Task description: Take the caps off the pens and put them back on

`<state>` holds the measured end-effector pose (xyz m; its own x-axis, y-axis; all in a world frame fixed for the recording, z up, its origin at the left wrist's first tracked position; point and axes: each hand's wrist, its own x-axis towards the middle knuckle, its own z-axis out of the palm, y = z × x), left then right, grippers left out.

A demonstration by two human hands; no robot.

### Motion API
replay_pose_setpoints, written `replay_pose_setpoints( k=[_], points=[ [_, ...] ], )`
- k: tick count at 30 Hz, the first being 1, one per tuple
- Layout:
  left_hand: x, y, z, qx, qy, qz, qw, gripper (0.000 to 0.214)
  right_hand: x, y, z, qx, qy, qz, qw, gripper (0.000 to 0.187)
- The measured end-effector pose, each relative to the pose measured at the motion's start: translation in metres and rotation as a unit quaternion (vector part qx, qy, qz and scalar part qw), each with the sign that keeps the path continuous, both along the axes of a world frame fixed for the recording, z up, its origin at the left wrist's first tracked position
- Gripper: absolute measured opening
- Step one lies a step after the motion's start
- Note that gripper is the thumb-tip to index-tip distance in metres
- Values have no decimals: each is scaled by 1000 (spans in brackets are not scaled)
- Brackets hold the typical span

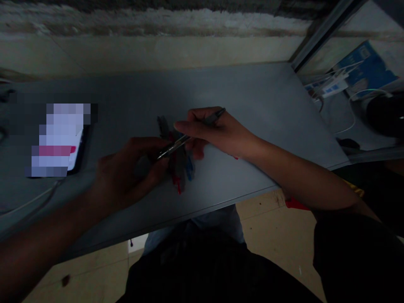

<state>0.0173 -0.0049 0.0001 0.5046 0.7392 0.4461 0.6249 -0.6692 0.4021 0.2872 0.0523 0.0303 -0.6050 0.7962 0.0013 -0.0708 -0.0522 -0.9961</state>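
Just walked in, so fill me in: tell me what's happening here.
A person sits at a grey table, the right hand gripping a dark pen and the left hand holding a slim silver piece that runs between the hands. Red and blue pens lie beneath them; a phone lies to the left.

The person wears a black top (189, 273) and pale blue jeans (192, 231), with bare forearms above the left hand (129, 172) and right hand (214, 134).

Grey desk (221, 88), tiled floor (277, 219), stained wall (158, 50)
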Motion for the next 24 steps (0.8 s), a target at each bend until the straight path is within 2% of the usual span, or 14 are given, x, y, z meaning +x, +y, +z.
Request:
replay_pose_setpoints(
  k=[5, 11, 17, 21, 24],
  points=[
    [2, 0, 6, -36, 5, 12, 999, 30, 1, -5, 5, 61, -54, -21, 997, 78],
    [6, 0, 9, -22, -13, 5, 1000, 25, -1, -12, 4, 51, -45, 7, 998, 84],
    [5, 1, 11, 3, 9, -20, 1000, 24, 0, -6, 0, 48, -39, 34, 997, 72],
    [3, 3, 0, -31, 6, -71, 997, 33, 6, -8, 5, 124, -54, 34, 990, 64],
    [1, 4, -6, -79, -19, -88, 993, 34, 13, -8, 12, 187, -64, 80, 977, 55]
  ],
)
